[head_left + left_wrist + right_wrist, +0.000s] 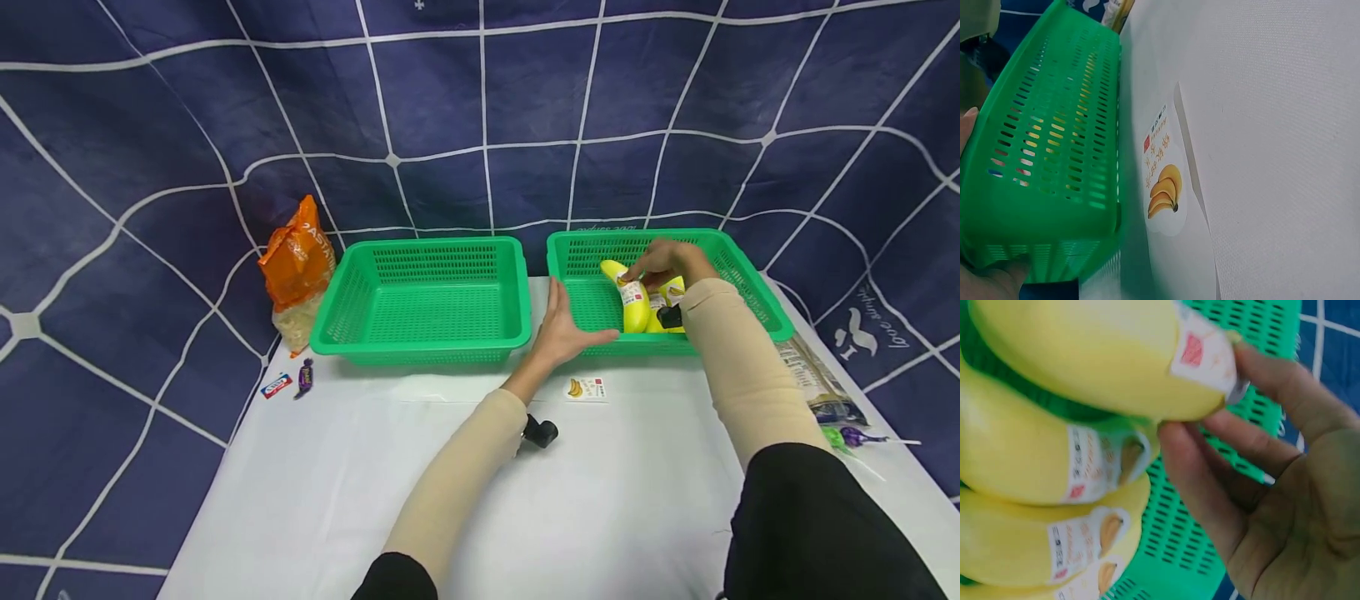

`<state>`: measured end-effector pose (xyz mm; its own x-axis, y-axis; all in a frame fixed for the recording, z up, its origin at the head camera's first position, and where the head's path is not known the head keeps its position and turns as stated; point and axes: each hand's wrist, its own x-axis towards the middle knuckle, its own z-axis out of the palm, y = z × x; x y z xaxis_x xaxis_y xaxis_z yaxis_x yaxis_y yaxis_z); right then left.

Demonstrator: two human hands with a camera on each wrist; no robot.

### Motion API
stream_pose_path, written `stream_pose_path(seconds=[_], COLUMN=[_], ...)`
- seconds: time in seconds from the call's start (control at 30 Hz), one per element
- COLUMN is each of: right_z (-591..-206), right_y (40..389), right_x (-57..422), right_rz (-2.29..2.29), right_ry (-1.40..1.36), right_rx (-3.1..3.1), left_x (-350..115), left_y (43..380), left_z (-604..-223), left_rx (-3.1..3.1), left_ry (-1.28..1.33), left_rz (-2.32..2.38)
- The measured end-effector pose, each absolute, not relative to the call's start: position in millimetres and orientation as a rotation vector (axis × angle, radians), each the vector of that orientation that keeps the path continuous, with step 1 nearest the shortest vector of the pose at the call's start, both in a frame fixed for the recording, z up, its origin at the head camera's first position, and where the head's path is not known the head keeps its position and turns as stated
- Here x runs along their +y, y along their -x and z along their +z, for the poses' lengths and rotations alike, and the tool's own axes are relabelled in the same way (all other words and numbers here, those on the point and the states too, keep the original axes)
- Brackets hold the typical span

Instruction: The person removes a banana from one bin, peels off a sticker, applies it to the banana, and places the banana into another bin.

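My right hand point(672, 260) reaches into the right green basket point(585, 287). Its thumb and fingers pinch the end of a plump yellow banana point(1097, 356) that has a white label. Beside that banana, more labelled bananas point(1016, 531) lie in a row in the right wrist view. At the basket's near left corner is my left hand point(562, 329), fingers straight and thumb spread along the front rim. The left wrist view shows it touching the basket wall point(1041, 212). A white card point(586, 389) with a banana picture lies on the table in front of the basket.
Another green basket point(423, 350) stands to the left. An orange bag point(300, 262) leans beside it, with two small wrapped sweets point(304, 378) in front. At the table's right edge lie a clear-and-dark packet point(821, 383) and lollipops point(855, 437). A blue curtain point(450, 100) hangs behind.
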<state>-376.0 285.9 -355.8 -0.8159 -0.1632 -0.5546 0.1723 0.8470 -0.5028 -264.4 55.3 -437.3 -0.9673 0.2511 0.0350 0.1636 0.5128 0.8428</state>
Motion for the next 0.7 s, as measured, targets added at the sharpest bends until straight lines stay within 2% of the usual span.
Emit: stream_pose_path(seconds=[0.33,0.7], right_z=[-375,-378], right_y=[379,380], right_x=[276,264], right_rz=[-0.576,-0.565], right_ry=[-0.109,-0.147], right_rx=[2.447,2.516], left_x=[55,51], left_y=[260,262], left_z=[-438,-437], left_rx=[2.658,2.659], left_ry=[-0.378,-0.401], left_rz=[1.441,1.445])
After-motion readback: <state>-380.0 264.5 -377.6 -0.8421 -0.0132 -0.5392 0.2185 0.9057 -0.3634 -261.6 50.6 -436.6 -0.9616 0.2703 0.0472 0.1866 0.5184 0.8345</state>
